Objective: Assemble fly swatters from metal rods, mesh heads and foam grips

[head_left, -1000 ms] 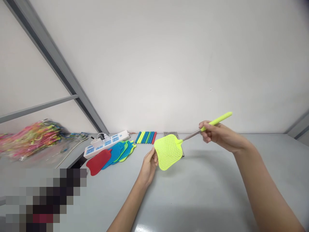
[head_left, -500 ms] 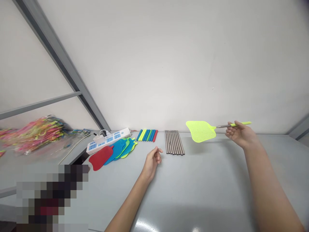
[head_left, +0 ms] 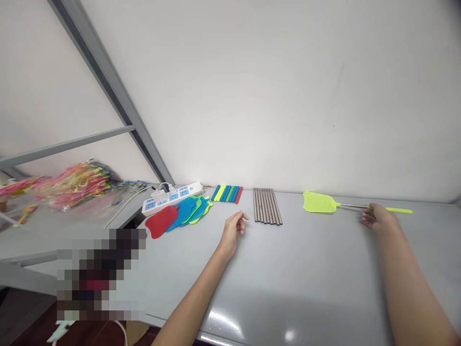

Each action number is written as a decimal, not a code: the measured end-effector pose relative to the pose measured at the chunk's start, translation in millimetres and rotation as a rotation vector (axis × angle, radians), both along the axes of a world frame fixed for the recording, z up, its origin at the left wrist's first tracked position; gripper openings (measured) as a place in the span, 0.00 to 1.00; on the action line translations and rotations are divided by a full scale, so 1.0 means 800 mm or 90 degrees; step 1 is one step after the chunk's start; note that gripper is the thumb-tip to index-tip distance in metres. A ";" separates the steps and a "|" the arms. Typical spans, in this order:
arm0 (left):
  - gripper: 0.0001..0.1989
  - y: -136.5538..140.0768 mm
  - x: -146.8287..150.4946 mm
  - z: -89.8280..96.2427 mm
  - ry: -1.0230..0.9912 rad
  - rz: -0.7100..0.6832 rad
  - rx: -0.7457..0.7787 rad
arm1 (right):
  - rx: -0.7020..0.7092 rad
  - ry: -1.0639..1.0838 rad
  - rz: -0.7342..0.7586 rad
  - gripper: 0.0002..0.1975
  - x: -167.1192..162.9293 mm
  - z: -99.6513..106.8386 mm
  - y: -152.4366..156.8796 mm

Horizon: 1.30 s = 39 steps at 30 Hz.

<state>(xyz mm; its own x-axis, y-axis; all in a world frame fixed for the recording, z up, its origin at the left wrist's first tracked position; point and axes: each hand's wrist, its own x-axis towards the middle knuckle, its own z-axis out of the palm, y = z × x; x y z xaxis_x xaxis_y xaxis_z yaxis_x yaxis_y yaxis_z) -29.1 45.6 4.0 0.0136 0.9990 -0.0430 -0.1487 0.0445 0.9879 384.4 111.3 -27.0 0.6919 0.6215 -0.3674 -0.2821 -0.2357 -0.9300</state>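
My right hand [head_left: 380, 218] is closed on a fly swatter, at the join of its metal rod [head_left: 355, 206] and its yellow-green handle [head_left: 399, 210]. The swatter's perforated yellow-green head [head_left: 320, 203] points left and lies low at the table's back, close to or on the surface; which one I cannot tell. My left hand [head_left: 235, 229] is over the table with loosely curled fingers and holds nothing that I can see. Just right of it lies a row of metal rods [head_left: 266, 206]. Behind it are several coloured handles [head_left: 226, 193] in a row.
Loose swatter heads, a red one [head_left: 162, 221] and blue ones [head_left: 182, 214] among them, overlap on the left beside a white power strip [head_left: 173, 196] with plugs. Further left, plastic bags [head_left: 79, 185] of colourful pieces lie on another surface. A grey metal frame [head_left: 108, 81] borders the wall.
My right hand has lowered the fly swatter from above the table towards its back right. The left hand stays near the rods. The view has shifted slightly.
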 end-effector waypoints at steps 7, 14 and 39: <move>0.16 -0.001 0.002 -0.002 0.090 0.010 0.027 | -0.020 0.033 -0.019 0.05 -0.005 0.005 0.003; 0.16 -0.004 0.007 -0.007 0.217 -0.022 0.082 | -0.050 0.052 0.044 0.11 -0.034 0.020 0.008; 0.16 -0.020 0.016 -0.014 0.688 -0.056 0.274 | 0.179 0.030 0.424 0.11 -0.172 0.105 -0.010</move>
<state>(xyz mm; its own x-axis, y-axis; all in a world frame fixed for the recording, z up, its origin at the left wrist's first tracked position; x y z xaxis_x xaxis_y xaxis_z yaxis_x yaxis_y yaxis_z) -16.1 29.8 -7.1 0.2472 0.9314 0.2670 0.7662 -0.3566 0.5346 246.6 103.5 57.3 0.1207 0.9809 -0.1522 -0.2035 -0.1256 -0.9710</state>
